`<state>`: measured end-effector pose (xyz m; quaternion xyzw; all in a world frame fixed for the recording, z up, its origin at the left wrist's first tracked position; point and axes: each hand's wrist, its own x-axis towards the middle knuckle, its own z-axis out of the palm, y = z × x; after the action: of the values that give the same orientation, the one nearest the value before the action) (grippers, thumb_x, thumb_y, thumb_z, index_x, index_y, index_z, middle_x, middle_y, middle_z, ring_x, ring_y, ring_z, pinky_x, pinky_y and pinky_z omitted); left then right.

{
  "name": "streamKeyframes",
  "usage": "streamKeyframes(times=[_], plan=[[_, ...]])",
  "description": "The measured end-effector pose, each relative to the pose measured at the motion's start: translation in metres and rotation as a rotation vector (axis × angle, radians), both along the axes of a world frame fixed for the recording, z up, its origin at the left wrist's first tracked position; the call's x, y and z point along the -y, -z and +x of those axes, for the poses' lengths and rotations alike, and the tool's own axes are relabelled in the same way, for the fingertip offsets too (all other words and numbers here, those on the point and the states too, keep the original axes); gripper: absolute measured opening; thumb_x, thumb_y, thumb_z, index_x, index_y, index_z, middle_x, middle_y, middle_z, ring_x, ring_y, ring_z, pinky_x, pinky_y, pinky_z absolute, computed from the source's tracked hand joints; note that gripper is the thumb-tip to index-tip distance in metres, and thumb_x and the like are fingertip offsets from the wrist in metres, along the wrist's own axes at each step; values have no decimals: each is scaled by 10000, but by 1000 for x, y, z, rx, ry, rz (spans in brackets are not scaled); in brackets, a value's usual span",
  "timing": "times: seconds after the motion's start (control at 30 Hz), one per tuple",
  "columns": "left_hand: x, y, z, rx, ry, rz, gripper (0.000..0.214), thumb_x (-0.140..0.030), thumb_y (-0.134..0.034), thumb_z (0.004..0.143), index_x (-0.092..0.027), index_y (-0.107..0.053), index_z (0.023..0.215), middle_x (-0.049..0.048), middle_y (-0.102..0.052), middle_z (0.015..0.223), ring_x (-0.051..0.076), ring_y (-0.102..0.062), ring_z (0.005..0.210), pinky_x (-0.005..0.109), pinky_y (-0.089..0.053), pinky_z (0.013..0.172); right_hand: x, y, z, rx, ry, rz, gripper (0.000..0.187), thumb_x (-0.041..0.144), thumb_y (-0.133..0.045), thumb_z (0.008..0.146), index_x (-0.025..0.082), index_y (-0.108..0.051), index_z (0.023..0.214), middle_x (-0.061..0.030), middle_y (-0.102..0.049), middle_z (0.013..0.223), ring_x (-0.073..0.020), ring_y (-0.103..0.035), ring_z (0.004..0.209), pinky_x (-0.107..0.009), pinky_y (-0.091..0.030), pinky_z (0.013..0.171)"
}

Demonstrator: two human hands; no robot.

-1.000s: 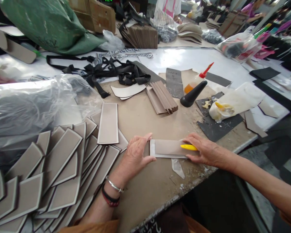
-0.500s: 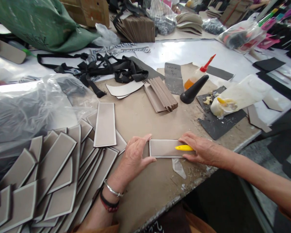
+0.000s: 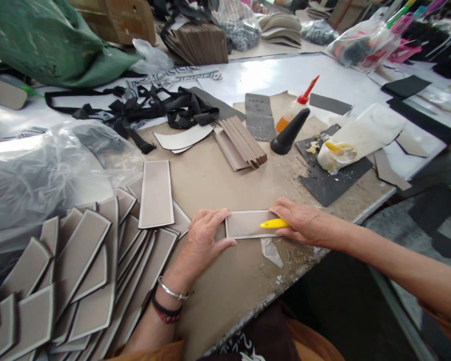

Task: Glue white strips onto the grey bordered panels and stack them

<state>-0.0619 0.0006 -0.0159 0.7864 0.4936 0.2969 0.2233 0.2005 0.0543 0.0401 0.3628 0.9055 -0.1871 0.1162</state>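
Table (image 3: 218,185) carries it all | big spread of tan panels (image 3: 78,271) over its left front corner | tan panel (image 3: 244,224) lies flat near the front edge, middle | left hand (image 3: 203,240) pins its left end, fingers pressed down | right hand (image 3: 304,223) clamped on yellow tool (image 3: 273,224), blade resting on panel's right end

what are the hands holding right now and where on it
The right hand grips a yellow tool by its back end, tip on a tan panel. The left hand pins the panel's left end flat.
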Motion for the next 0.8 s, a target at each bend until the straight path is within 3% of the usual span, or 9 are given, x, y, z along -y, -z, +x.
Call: streamKeyframes(times=[0.2, 0.8], plan=[[-2, 0, 0, -26, 25, 33, 381, -307, -697, 726, -211, -586, 1077, 82, -605, 1145, 223, -507, 1004, 418, -443, 883, 2, -4, -4, 63, -6, 12, 295, 168, -581, 813, 98, -513, 1092, -129, -496, 1031, -226, -565, 913, -321, -460, 812], [1, -3, 0, -32, 26, -7, 468, -321, -688, 736, -201, -526, 1159, 83, -596, 1158, 227, -508, 1030, 426, -433, 901, 5, -7, -6, 125, -20, 25, 255, 187, -564, 836, 98, -539, 1074, -134, -514, 1050, -222, -571, 893, -311, -463, 793]])
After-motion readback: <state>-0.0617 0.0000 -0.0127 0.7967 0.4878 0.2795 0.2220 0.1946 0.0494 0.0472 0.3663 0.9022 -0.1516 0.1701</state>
